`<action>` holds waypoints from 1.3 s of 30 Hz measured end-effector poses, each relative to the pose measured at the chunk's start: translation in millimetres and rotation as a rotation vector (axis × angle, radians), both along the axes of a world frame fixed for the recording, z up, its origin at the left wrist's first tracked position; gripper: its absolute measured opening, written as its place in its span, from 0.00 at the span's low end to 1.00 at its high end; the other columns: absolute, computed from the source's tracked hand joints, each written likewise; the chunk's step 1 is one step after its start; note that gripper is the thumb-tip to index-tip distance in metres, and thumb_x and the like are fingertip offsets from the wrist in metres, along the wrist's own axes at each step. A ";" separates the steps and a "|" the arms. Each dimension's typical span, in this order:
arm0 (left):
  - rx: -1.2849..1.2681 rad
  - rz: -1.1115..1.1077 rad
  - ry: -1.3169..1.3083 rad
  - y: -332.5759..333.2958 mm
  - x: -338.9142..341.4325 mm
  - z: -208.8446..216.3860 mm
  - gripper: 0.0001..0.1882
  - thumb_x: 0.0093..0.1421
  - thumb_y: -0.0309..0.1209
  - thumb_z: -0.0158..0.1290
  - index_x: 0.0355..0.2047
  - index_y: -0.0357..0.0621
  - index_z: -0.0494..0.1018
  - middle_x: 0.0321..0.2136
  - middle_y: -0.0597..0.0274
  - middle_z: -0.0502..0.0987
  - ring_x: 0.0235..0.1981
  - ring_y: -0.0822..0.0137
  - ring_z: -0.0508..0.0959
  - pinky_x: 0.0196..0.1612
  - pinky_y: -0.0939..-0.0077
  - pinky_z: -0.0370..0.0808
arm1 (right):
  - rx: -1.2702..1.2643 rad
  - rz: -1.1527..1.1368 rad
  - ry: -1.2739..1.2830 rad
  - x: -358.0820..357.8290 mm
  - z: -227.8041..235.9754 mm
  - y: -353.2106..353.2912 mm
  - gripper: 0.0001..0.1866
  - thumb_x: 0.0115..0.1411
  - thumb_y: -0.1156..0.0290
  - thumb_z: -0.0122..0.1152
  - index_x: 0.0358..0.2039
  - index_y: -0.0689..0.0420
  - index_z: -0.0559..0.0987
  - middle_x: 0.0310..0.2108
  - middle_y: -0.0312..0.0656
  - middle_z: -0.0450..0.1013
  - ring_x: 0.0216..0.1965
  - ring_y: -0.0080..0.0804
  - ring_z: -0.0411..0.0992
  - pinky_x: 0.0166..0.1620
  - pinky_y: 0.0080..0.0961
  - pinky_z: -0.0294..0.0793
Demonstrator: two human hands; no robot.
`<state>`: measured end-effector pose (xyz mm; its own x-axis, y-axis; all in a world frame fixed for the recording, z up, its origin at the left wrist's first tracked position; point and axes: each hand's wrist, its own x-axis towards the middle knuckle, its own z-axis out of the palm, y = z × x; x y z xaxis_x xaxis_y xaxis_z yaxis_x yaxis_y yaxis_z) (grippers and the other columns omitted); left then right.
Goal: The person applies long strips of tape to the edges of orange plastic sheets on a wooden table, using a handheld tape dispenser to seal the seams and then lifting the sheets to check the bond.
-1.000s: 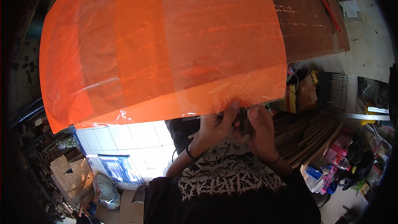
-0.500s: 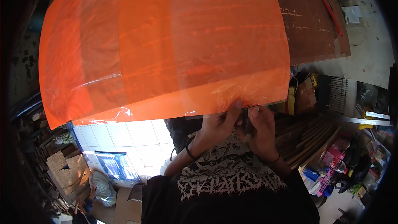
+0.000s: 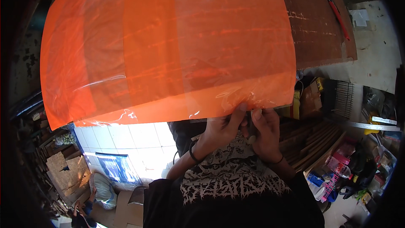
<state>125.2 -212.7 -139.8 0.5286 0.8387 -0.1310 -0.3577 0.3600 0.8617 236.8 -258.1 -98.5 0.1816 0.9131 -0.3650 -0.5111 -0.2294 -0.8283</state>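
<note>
A large orange translucent plastic sheet lies spread over a brown board, its near edge hanging past the board toward me. My left hand is closed on that edge, right of its middle, with the thumb on top and the fingers mostly underneath. Close beside it, my right hand pinches a small slim dark tool with a pale rounded lower end, its kind unclear. The tool's upper end is right at the sheet's edge, between the two thumbs. Both wrists wear dark bands.
At the far right, a red-handled tool rests on the brown board. Wooden strips lie below right, near a pink basket among clutter. Wood scraps are piled at lower left, where another person's hand touches a pale sack.
Both hands keep their hold at the sheet's edge, with only slight finger movement. The view has shifted a little.
</note>
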 end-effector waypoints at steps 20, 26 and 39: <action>0.017 0.124 0.120 -13.0 -7.1 -4.1 0.09 0.63 0.27 0.46 0.39 0.34 0.71 0.36 0.66 0.73 0.39 0.76 0.70 0.44 0.82 0.65 | 0.019 -0.052 -0.662 109.4 60.2 86.0 0.23 0.54 0.68 0.62 0.47 0.60 0.64 0.28 0.35 0.68 0.22 0.15 0.66 0.23 0.12 0.64; 0.000 0.148 0.107 -17.7 -2.1 -7.9 0.11 0.63 0.34 0.47 0.41 0.40 0.70 0.33 0.65 0.74 0.29 0.77 0.72 0.41 0.78 0.74 | 0.132 0.191 -1.065 143.1 60.4 169.9 0.21 0.53 0.69 0.63 0.44 0.61 0.66 0.26 0.34 0.68 0.25 0.17 0.66 0.28 0.16 0.66; 0.322 -0.054 0.160 18.1 19.0 29.7 0.07 0.61 0.25 0.46 0.30 0.34 0.70 0.18 0.66 0.67 0.19 0.76 0.64 0.23 0.82 0.62 | 0.418 -1.194 -0.803 156.1 10.8 37.2 0.16 0.57 0.72 0.59 0.44 0.57 0.65 0.30 0.34 0.68 0.29 0.18 0.65 0.33 0.14 0.66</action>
<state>144.3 -194.7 -110.1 0.5676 0.8217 0.0507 -0.1971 0.0759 0.9774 392.9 -220.9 -87.7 0.8956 0.0967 0.4342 0.3893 0.3017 -0.8703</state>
